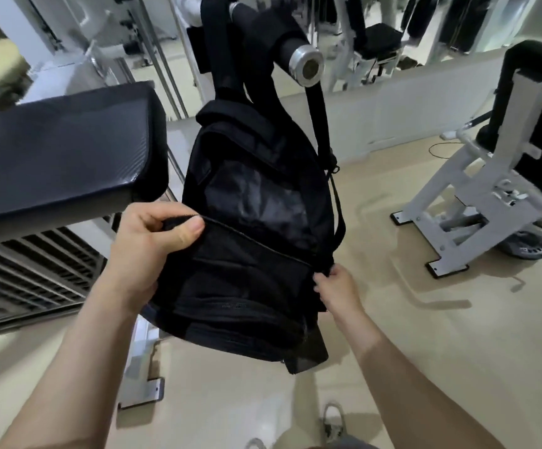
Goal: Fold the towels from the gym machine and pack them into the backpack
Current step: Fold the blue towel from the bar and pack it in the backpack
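Head view, looking down, from left to right: a black padded bench pad [58, 147] fills the left side, with a slatted grille [29, 280] below it.

Just right of the pad, the left hand [153, 241] grips the left end of the backpack's near rim, with the thumb pressed on top of the fabric and the fingers curled under it.

There is one backpack [256, 286]. It is plain black and soft-sided, with rows of seams across its front panel. It hangs clear of the tan floor [425, 351] by two shoulder straps looped over one padded roller bar [282, 40], which has a silver end cap. Its long axis runs from the bar at the top down toward the person, leaning slightly to the right, with the base nearest the camera. The main compartment gapes open toward the camera and shows a dull, shiny dark lining [256, 202].

At the right end of the opening, the right hand [334, 286] pinches the edge by the zip with its fingertips. Whether it holds the puller itself cannot be told.

Further right stands one white-framed gym machine [490, 189] with black pads. One pale shoe [332, 419] shows at the bottom.
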